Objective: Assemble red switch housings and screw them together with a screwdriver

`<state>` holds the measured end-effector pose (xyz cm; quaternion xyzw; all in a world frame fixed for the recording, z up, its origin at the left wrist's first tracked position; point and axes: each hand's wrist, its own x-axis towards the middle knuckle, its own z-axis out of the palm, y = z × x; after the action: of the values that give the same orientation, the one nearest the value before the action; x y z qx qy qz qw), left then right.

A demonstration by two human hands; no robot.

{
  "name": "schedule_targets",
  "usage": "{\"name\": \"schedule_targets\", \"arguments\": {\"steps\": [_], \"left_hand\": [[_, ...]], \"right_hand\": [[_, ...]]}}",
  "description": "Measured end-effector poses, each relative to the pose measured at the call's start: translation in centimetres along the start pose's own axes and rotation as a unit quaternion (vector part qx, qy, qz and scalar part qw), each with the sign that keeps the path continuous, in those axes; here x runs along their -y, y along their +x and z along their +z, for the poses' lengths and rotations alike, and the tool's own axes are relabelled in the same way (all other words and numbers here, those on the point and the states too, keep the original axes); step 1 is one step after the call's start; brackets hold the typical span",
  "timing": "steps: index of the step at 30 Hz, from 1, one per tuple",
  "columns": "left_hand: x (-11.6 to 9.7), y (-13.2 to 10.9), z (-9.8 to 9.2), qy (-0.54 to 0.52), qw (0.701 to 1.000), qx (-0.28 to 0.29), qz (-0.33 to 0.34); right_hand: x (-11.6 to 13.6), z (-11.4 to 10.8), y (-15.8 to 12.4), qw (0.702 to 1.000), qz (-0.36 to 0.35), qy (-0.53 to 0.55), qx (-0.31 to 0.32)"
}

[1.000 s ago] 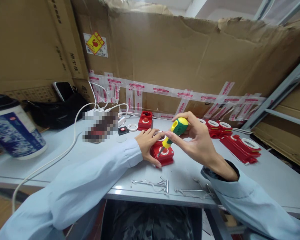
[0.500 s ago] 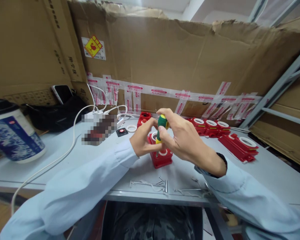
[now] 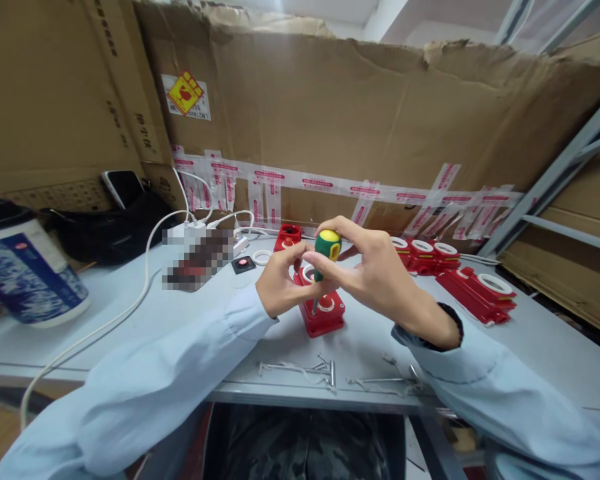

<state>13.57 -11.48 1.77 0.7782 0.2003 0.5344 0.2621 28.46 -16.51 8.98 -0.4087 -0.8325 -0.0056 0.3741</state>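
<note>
A screwdriver with a green and yellow handle (image 3: 327, 247) stands nearly upright over a red box-shaped housing (image 3: 326, 323) with round white rings on top. My right hand (image 3: 375, 267) is wrapped around the handle, thumb and fingers on its sides. Lower down, my left hand (image 3: 283, 280) closes around the bottom of the screwdriver, its thumb crossing in front. The metal shaft shows below that thumb, pointing down at the left side of the housing's top. Whether the tip sits in a screw is too small to tell.
Metal pieces with white strings (image 3: 305, 371) lie along the front edge. Several red housings (image 3: 475, 297) stand to the right, another (image 3: 289, 235) behind my hands. A white ring (image 3: 263, 258), black square part (image 3: 243, 265), cup (image 3: 33, 267) and white cable (image 3: 143, 293) are leftward. Cardboard (image 3: 300, 113) walls the back.
The screwdriver handle's top has tipped toward me and turned, showing its yellow end. My right hand has shifted slightly right and rotated around it. The housing stays in place.
</note>
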Motion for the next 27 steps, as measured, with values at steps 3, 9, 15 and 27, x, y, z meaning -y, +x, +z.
{"name": "schedule_targets", "arguments": {"steps": [3,9,15,27], "left_hand": [[0.4,0.0,0.1,-0.017,1.000,-0.014,0.004],[0.2,0.1,0.1,-0.102,0.993,0.033,-0.039],[0.4,-0.2,0.5,-0.060,0.998,0.002,-0.035],[0.5,-0.2,0.2,-0.008,1.000,0.017,-0.004]], "right_hand": [[-0.2,0.4,0.2,1.000,0.002,-0.026,-0.017],[-0.6,-0.3,-0.1,0.997,-0.046,0.052,0.017],[-1.1,0.1,0.0,0.999,-0.004,-0.013,-0.045],[-0.8,0.2,0.0,1.000,-0.025,-0.014,0.002]]}}
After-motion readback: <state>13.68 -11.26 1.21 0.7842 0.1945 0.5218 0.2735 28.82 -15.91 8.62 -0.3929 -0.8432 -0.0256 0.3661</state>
